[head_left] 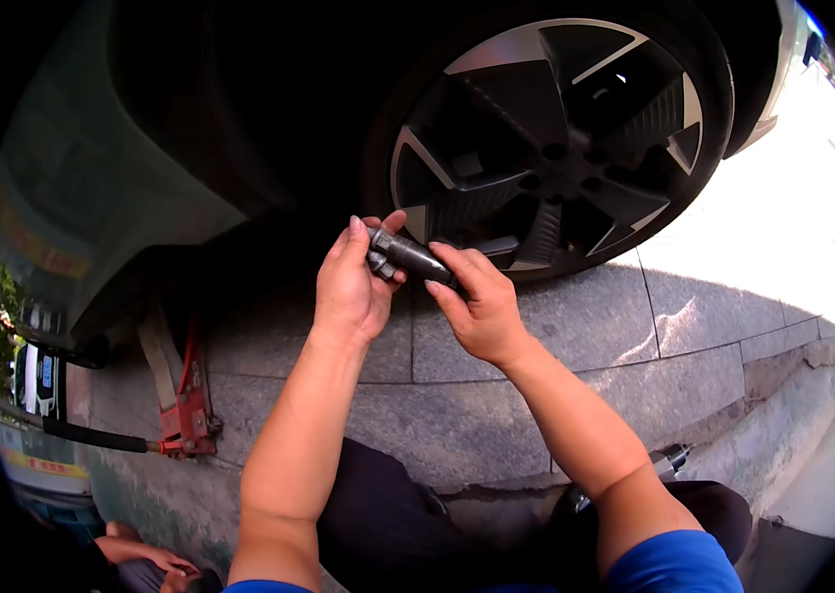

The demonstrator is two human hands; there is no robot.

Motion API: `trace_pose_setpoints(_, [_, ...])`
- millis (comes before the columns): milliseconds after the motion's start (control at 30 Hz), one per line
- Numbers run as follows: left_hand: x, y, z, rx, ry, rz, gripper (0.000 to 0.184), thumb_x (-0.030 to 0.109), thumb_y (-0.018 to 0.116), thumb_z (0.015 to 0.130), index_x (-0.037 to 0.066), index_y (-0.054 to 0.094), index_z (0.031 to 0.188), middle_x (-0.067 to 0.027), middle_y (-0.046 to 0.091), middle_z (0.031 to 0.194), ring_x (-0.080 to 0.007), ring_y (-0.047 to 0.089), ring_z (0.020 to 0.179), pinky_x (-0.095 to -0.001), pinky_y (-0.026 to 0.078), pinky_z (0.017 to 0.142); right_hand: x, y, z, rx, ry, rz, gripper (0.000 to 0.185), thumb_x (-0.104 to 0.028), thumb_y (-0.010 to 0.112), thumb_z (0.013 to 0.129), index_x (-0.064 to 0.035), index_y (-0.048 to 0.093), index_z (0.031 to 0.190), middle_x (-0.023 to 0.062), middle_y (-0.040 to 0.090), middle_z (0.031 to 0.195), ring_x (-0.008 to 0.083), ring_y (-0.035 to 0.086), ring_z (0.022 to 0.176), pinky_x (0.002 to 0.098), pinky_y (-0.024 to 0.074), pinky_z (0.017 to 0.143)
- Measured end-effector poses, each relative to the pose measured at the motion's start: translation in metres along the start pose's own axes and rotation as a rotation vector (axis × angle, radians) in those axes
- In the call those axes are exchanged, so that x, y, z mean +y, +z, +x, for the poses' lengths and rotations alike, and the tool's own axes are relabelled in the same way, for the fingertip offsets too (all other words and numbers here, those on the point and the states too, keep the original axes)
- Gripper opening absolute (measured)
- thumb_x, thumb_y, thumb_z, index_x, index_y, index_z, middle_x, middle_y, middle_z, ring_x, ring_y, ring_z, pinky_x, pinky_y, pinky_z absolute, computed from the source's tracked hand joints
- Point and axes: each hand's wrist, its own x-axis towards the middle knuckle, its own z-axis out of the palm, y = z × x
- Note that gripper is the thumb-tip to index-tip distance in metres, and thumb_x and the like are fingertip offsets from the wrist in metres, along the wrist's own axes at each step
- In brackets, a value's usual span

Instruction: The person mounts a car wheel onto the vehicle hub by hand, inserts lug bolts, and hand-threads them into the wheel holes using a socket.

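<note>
My left hand (346,292) is closed around a few metal lug nuts (381,263), gathered at the fingertips; how many is hard to make out. My right hand (485,304) pinches the near end of a dark cylindrical socket (415,258) between thumb and fingers. The socket's far end meets the nuts at my left fingers. Both hands are in front of the lower left edge of a car wheel (545,219) with dark and silver spokes. Dark holes surround its hub; whether any nuts sit in them cannot be made out.
A red floor jack (185,420) with a black-sleeved handle (96,435) stands at left by the car. A shiny metal tool (674,458) lies beside my right knee. Another person's arms (146,556) show at lower left. Stone paving (477,410) ends at a rough curb.
</note>
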Motion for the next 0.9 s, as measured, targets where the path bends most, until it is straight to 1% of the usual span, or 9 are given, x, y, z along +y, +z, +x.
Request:
trace_pose_setpoints(133, [-0.002, 0.006, 0.000, 0.000, 0.002, 0.017, 0.024, 0.033, 0.042, 0.100, 0.010, 0.048, 0.103, -0.0129, 0.060, 0.117, -0.0142, 0.057, 0.080, -0.0269, 0.047, 0.062, 0.004, -0.004, -0.003, 0.016, 0.066, 0.043, 0.039, -0.003, 0.066, 0.079, -0.0006, 0.057, 0.117, 0.0133, 0.060, 0.091, 0.0240, 0.060, 0.074, 0.0305, 0.0483, 0.066])
trace_pose_setpoints(200, [-0.004, 0.007, 0.001, -0.032, -0.004, 0.034, 0.024, 0.033, 0.041, 0.100, 0.010, 0.048, 0.103, -0.0130, 0.059, 0.118, -0.0141, 0.057, 0.080, -0.0269, 0.047, 0.062, 0.005, -0.007, -0.004, -0.040, 0.513, 0.515, 0.038, -0.004, 0.066, 0.079, -0.0005, 0.058, 0.117, 0.0132, 0.060, 0.091, 0.0229, 0.060, 0.076, 0.0288, 0.0481, 0.065])
trace_pose_setpoints(233, [-0.006, 0.007, 0.001, -0.051, 0.006, 0.051, 0.025, 0.033, 0.041, 0.100, 0.009, 0.048, 0.103, -0.0132, 0.059, 0.118, -0.0141, 0.057, 0.081, -0.0268, 0.047, 0.062, 0.006, -0.009, -0.005, -0.031, 0.521, 0.509, 0.038, -0.004, 0.066, 0.079, -0.0005, 0.058, 0.117, 0.0132, 0.060, 0.091, 0.0229, 0.060, 0.076, 0.0288, 0.0481, 0.065])
trace_pose_setpoints(300, [-0.011, 0.010, 0.001, -0.056, 0.018, 0.059, 0.025, 0.032, 0.040, 0.101, 0.008, 0.048, 0.103, -0.0133, 0.058, 0.119, -0.0138, 0.057, 0.080, -0.0263, 0.047, 0.061, 0.009, -0.012, -0.003, 0.001, 0.104, 0.088, 0.037, -0.005, 0.065, 0.080, -0.0004, 0.058, 0.116, 0.0136, 0.061, 0.091, 0.0242, 0.061, 0.077, 0.0296, 0.0490, 0.066])
trace_pose_setpoints(400, [-0.016, 0.016, 0.001, 0.031, 0.061, 0.048, 0.025, 0.032, 0.039, 0.101, 0.008, 0.048, 0.102, -0.0143, 0.058, 0.120, -0.0134, 0.057, 0.078, -0.0248, 0.046, 0.059, 0.007, -0.013, -0.004, 0.014, 0.017, -0.027, 0.038, -0.006, 0.067, 0.081, 0.0003, 0.058, 0.117, 0.0122, 0.063, 0.091, 0.0198, 0.062, 0.080, 0.0292, 0.0496, 0.068])
trace_pose_setpoints(533, [-0.021, 0.019, 0.001, -0.004, -0.015, 0.163, 0.027, 0.033, 0.041, 0.100, 0.007, 0.047, 0.103, -0.0150, 0.057, 0.122, -0.0139, 0.057, 0.083, -0.0250, 0.047, 0.061, 0.013, -0.016, -0.004, 0.016, 0.179, 0.115, 0.038, -0.006, 0.065, 0.079, -0.0002, 0.058, 0.116, 0.0164, 0.063, 0.095, 0.0289, 0.063, 0.083, 0.0337, 0.0503, 0.072])
trace_pose_setpoints(567, [-0.022, 0.020, 0.000, -0.005, -0.017, 0.168, 0.031, 0.034, 0.041, 0.100, 0.006, 0.047, 0.111, -0.0150, 0.057, 0.123, -0.0147, 0.058, 0.088, -0.0253, 0.047, 0.062, 0.019, -0.011, -0.005, 0.085, 0.141, 0.162, 0.039, -0.007, 0.066, 0.083, 0.0007, 0.057, 0.120, 0.0100, 0.065, 0.093, 0.0151, 0.062, 0.077, 0.0277, 0.0518, 0.069])
trace_pose_setpoints(633, [-0.022, 0.026, -0.002, -0.040, -0.024, 0.234, 0.036, 0.033, 0.042, 0.100, 0.004, 0.046, 0.121, -0.0139, 0.056, 0.124, -0.0163, 0.057, 0.092, -0.0262, 0.047, 0.064, 0.021, -0.018, -0.010, 0.022, 0.579, 0.664, 0.039, -0.008, 0.065, 0.085, 0.0029, 0.056, 0.121, 0.0091, 0.065, 0.089, 0.0127, 0.062, 0.074, 0.0254, 0.0526, 0.065])
trace_pose_setpoints(900, [-0.019, 0.022, -0.005, -0.044, -0.099, 0.342, 0.044, 0.033, 0.041, 0.100, 0.002, 0.040, 0.131, -0.0125, 0.055, 0.128, -0.0165, 0.056, 0.089, -0.0264, 0.045, 0.066, 0.071, -0.076, -0.010, 0.534, 0.379, 0.495, 0.034, -0.007, 0.060, 0.090, 0.0083, 0.052, 0.119, 0.0099, 0.062, 0.082, 0.0135, 0.061, 0.066, 0.0250, 0.0535, 0.059])
